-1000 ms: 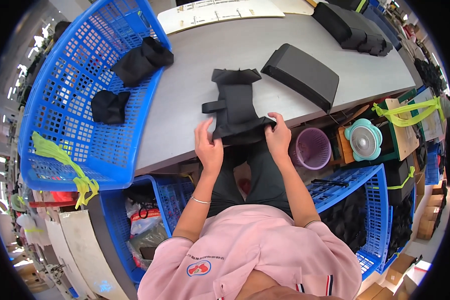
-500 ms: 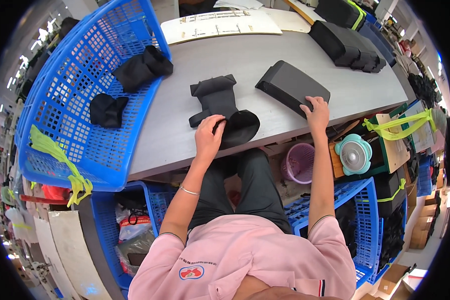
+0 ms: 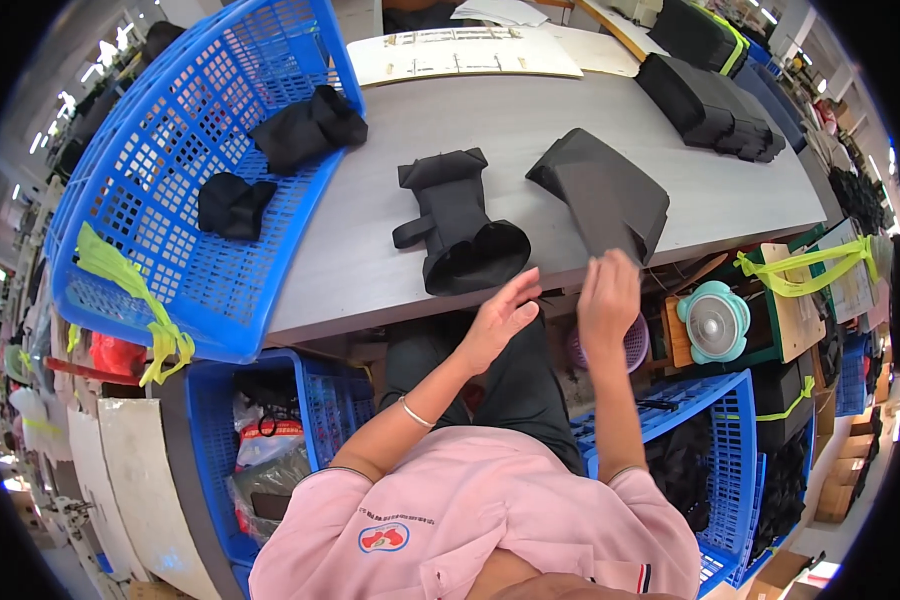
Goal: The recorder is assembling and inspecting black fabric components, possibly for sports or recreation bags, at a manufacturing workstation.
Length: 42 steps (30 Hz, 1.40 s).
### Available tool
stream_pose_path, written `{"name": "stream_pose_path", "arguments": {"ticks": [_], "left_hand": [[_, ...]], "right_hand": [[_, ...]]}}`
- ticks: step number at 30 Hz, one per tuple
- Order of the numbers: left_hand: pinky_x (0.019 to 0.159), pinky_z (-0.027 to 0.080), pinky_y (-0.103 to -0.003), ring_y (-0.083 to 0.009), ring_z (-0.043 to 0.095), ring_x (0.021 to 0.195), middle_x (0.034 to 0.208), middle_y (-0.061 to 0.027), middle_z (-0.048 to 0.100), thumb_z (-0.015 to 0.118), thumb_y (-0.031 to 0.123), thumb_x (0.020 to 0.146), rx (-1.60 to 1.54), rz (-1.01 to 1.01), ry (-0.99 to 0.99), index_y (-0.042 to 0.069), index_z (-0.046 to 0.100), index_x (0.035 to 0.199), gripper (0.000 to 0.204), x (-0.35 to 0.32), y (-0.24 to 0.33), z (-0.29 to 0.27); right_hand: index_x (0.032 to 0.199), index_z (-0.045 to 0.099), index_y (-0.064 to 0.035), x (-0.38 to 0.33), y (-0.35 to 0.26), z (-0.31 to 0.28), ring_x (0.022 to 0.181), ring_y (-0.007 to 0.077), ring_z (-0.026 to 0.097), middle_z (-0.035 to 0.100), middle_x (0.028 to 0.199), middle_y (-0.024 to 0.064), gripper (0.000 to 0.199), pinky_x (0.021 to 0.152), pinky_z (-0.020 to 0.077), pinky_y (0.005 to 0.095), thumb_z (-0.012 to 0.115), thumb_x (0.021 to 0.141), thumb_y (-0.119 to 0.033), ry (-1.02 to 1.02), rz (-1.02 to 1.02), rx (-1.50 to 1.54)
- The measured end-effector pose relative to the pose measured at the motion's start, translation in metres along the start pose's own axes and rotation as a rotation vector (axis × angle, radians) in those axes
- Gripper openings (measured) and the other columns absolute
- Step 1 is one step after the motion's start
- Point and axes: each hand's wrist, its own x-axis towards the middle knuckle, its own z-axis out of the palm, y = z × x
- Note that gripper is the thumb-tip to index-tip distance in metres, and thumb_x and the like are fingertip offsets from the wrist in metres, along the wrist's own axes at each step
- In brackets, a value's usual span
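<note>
My right hand (image 3: 610, 302) pinches the near corner of a dark, thin fabric panel (image 3: 598, 195), which slants up off the stack of black panels (image 3: 652, 222) beneath it. My left hand (image 3: 500, 322) hovers at the table's front edge, fingers stretched and apart, holding nothing. Nearest to it lies a black sewn sleeve-like pouch (image 3: 458, 215) on the grey table. Its wide round mouth points toward me, and a small loop sticks out on its left side.
A big blue basket (image 3: 255, 325) leans at the table's left, with two black sewn pieces (image 3: 305, 130) in it. At the back right sits a larger stack of black panels (image 3: 705, 105). White boards (image 3: 470, 55) lie along the far edge. A small teal fan (image 3: 713, 322) stands right, below table level.
My right hand has drawn the top panel's corner up and toward me. My left hand has let go of the pouch's mouth and moved right, past the table's edge.
</note>
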Motion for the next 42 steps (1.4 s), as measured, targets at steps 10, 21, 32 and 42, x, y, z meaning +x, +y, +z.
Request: {"name": "stream_pose_path", "arguments": {"ticks": [10, 21, 32, 42], "left_hand": [[0.114, 0.034, -0.038, -0.0219, 0.044, 0.133, 0.145, -0.0100, 0.045, 0.087, 0.061, 0.064, -0.398, -0.254, -0.212, 0.005, 0.032, 0.149, 0.116, -0.025, -0.022, -0.013], [0.096, 0.052, -0.046, -0.0315, 0.066, 0.106, 0.101, -0.0152, 0.071, 0.072, 0.041, 0.090, -0.575, -0.195, 0.119, 0.001, 0.060, 0.114, 0.047, -0.048, 0.005, -0.011], [0.100, 0.046, -0.038, -0.0257, 0.059, 0.117, 0.124, -0.0146, 0.064, 0.062, 0.030, 0.099, -0.057, -0.002, 0.208, -0.001, 0.061, 0.122, 0.039, -0.066, 0.022, -0.009], [0.097, 0.044, -0.040, -0.0339, 0.051, 0.118, 0.136, -0.0135, 0.056, 0.065, -0.004, 0.083, 1.221, 0.302, 0.606, 0.002, 0.072, 0.111, 0.030, -0.019, 0.023, -0.108]], "right_hand": [[0.106, 0.058, 0.0016, -0.063, -0.070, -0.096, 0.094, 0.0167, 0.063, 0.069, 0.112, 0.0139, 0.013, 0.084, 0.0487, 0.0279, 0.056, 0.099, -0.010, -0.646, 0.432, 1.079], [0.095, 0.061, -0.0015, -0.080, -0.091, -0.080, 0.055, 0.0234, 0.061, 0.061, 0.071, 0.0099, 0.011, 0.054, 0.0473, 0.0303, 0.068, 0.093, -0.009, -0.338, 0.288, 0.609], [0.134, 0.053, 0.0001, -0.076, -0.090, -0.089, 0.099, 0.0253, 0.066, 0.066, 0.116, 0.0155, 0.048, 0.087, 0.0509, 0.0336, 0.068, 0.092, -0.019, -0.688, 0.476, 0.910], [0.135, 0.057, -0.0047, -0.086, -0.061, -0.063, 0.102, 0.0282, 0.069, 0.068, 0.117, 0.0194, 0.043, 0.087, 0.0514, 0.0307, 0.066, 0.094, -0.016, -0.753, 0.409, 0.884]]}}
